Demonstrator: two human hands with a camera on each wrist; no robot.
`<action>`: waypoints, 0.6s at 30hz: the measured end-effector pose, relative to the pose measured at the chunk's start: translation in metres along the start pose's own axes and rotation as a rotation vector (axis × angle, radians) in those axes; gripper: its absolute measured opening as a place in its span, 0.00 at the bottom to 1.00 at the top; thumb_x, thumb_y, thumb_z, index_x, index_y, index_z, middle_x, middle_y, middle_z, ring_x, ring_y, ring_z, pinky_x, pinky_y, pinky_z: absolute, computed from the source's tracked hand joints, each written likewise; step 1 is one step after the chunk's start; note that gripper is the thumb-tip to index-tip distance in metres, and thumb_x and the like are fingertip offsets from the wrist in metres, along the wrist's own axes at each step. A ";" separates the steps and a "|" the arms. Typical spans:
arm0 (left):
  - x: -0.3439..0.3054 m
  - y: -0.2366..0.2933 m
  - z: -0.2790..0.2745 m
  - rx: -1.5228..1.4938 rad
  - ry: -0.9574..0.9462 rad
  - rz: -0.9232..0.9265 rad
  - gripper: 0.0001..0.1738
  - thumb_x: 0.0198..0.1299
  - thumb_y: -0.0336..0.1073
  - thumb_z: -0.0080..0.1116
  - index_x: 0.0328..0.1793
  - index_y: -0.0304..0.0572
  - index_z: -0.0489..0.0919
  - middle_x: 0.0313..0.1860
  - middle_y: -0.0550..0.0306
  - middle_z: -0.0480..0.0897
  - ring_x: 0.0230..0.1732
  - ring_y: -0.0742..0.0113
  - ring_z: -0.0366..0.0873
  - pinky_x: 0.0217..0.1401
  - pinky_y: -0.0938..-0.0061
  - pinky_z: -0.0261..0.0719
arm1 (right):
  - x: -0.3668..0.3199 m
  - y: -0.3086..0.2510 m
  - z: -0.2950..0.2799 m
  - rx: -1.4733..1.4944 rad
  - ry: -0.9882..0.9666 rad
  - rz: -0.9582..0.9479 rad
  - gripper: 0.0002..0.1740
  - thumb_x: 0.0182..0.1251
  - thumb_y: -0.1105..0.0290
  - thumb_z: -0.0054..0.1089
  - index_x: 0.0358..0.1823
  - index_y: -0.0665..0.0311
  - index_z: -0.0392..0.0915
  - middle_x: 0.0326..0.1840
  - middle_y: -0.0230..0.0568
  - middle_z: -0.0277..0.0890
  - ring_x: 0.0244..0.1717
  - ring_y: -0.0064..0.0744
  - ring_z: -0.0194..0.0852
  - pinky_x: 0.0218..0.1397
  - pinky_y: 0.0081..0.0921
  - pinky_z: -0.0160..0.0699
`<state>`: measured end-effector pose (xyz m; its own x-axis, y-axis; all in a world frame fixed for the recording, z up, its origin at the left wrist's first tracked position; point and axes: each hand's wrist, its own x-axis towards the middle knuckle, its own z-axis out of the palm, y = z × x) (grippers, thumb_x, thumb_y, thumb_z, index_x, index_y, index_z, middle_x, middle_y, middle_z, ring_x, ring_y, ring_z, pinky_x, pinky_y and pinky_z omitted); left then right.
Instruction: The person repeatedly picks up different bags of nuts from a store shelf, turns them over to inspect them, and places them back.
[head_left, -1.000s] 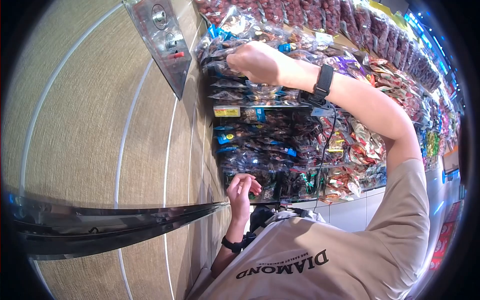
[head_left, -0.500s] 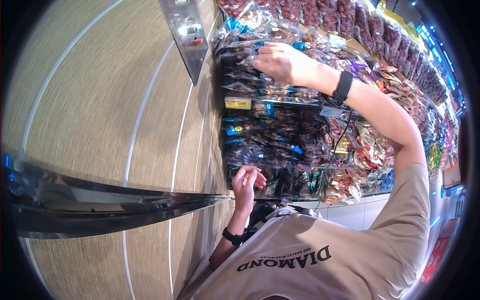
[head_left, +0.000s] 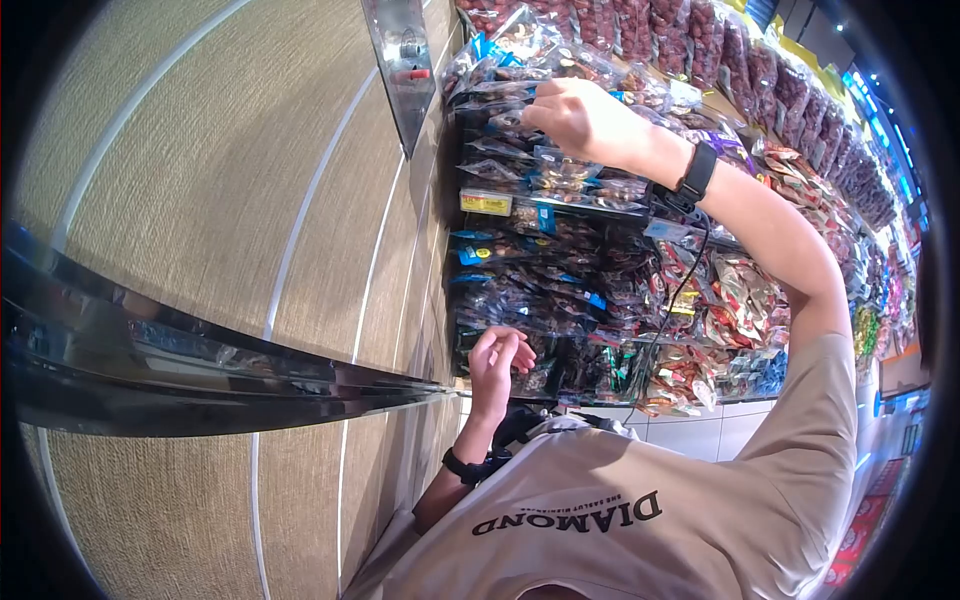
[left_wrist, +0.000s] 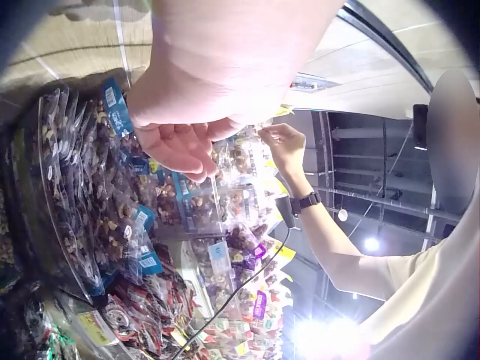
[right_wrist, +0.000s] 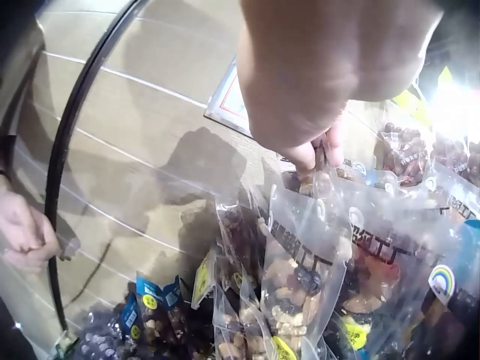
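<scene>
My right hand is raised over the upper row of packaged nuts. In the right wrist view its thumb and fingers pinch the top of a clear bag of mixed nuts, which hangs upright among similar bags. Lower down, my left hand hovers beside the bottom rows of packets, fingers loosely bent and holding nothing. The left wrist view shows that hand's relaxed fingers in front of the bags with blue labels. A black band circles each wrist.
A wood-look wall panel with pale stripes stands at the left, crossed by a dark glossy strip. A clear sign holder juts out near the top. A yellow price tag marks the shelf edge. A thin cable hangs from the right wrist.
The head view has shifted, so the shelves sit farther right. My right hand has moved slightly right along the upper bags. The left hand stays nearly still.
</scene>
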<state>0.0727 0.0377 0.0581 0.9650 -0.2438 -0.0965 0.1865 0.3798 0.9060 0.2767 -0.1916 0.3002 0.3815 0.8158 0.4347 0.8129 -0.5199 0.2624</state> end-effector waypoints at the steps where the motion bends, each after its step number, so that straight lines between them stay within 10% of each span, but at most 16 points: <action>1: 0.001 0.001 0.001 -0.002 -0.001 -0.005 0.10 0.77 0.37 0.53 0.47 0.38 0.80 0.30 0.54 0.86 0.30 0.72 0.83 0.34 0.79 0.79 | 0.000 0.001 0.002 -0.001 0.001 -0.001 0.10 0.54 0.81 0.62 0.39 0.69 0.79 0.34 0.51 0.79 0.38 0.54 0.82 0.42 0.42 0.85; 18: -0.002 -0.004 0.002 -0.001 -0.023 -0.019 0.10 0.77 0.36 0.52 0.47 0.38 0.80 0.31 0.53 0.86 0.29 0.70 0.83 0.34 0.78 0.79 | 0.030 0.001 0.030 -0.217 -0.365 0.197 0.09 0.55 0.80 0.63 0.39 0.67 0.79 0.30 0.51 0.82 0.39 0.52 0.87 0.42 0.42 0.88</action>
<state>0.0701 0.0354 0.0557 0.9569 -0.2710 -0.1043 0.2050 0.3760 0.9037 0.3018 -0.1604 0.2878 0.6808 0.7117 0.1734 0.6134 -0.6833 0.3960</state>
